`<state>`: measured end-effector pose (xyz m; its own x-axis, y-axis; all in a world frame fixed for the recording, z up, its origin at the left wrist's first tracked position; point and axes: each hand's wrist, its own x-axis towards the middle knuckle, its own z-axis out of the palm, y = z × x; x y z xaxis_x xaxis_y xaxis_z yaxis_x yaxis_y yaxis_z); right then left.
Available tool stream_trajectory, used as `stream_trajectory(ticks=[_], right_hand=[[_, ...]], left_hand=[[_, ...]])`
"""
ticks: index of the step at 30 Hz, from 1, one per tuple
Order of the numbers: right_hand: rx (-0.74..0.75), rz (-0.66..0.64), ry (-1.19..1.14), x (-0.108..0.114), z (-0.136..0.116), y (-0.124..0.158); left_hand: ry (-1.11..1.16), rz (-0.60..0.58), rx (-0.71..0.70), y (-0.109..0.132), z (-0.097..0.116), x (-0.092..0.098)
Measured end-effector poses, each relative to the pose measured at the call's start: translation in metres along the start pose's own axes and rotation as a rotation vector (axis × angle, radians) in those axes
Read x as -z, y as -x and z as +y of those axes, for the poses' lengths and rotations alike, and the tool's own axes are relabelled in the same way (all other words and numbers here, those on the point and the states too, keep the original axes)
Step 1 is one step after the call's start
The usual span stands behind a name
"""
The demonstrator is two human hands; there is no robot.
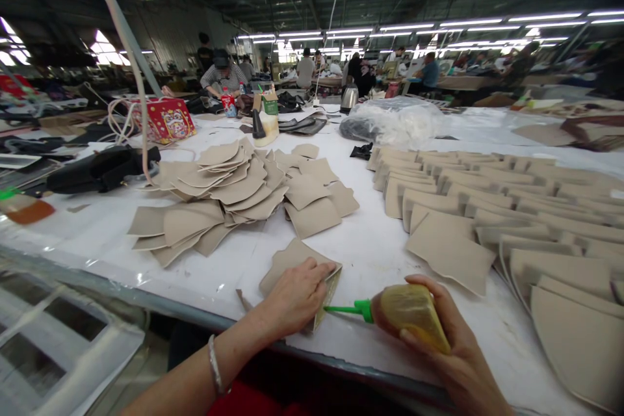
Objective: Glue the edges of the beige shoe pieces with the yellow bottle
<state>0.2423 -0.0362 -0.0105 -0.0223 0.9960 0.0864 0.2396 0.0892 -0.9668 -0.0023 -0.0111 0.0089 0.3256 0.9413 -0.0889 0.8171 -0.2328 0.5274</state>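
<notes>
my left hand (295,296) is pressing flat, fingers spread and gripping nothing, on a tan cut piece (292,259) lying at the near edge of the bench (370,250). my right hand (446,344) is wrapping its fingers closed around a yellowish glue bottle (412,313), and its green nozzle (344,309) is pointing at the right edge of that piece, just about touching it. i am judging this to be gluing along the edge of one piece, with the bulk of the work split around me: a loose heap of tan pieces (229,192) is sitting further back on the left, and long overlapping rows of pieces (511,198) are lying to the right. which lot is finished i cannot tell. beyond them a red patterned bag (163,118) is resting, and other people are working at far benches.
</notes>
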Motion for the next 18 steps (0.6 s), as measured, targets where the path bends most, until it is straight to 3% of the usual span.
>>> stream_trajectory(ticks=[6,9,15,18], right_hand=[[0.09,0.064,0.097,0.001,0.008,-0.011],[0.054,0.051,0.06,-0.005,0.006,-0.002],[-0.205,-0.078,-0.231,-0.013,-0.005,0.019],[-0.27,-0.002,-0.518,-0.007,0.001,0.012]], left_hand=[[0.01,-0.002,0.0,-0.001,0.0,0.0],[0.026,-0.001,-0.013,-0.001,-0.001,0.0],[0.043,0.007,-0.016,-0.002,-0.002,-0.001],[0.083,0.0,-0.026,-0.002,-0.002,0.001]])
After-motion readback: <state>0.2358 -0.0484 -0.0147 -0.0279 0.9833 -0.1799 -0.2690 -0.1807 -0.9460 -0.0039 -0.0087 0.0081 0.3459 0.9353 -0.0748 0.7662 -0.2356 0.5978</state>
